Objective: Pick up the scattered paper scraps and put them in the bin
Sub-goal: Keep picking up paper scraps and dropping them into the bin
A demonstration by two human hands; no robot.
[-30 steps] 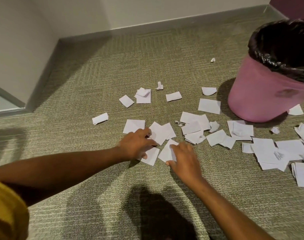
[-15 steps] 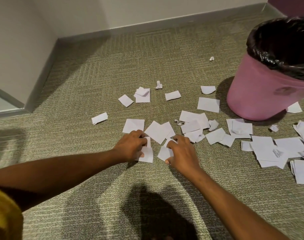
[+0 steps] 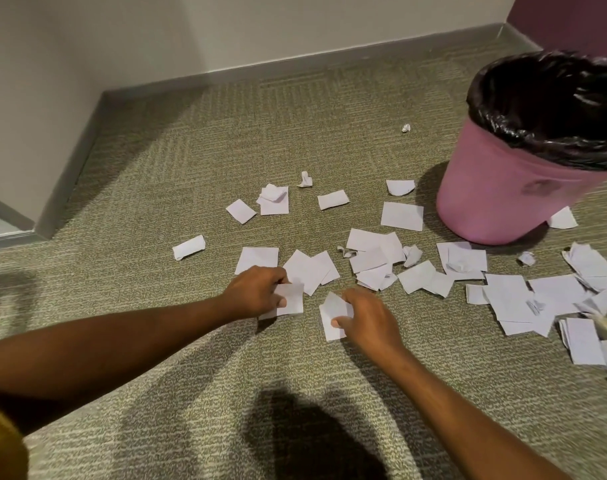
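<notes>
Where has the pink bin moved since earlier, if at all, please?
No. The pink bin keeps its place near the skirting corner, beside the flat scrap near its base.

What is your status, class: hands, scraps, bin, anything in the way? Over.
Left hand pinching one scrap, right hand pinching a second scrap. Many loose scraps on the carpet. Pink bin upright, far right; only paper lies between.

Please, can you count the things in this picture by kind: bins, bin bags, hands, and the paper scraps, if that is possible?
pink bin: 1
black bin bag: 1
hands: 2, the left hand and the right hand, each pinching paper
paper scraps: at least 25; the piles overlap, so no exact count
total: at least 29
</notes>
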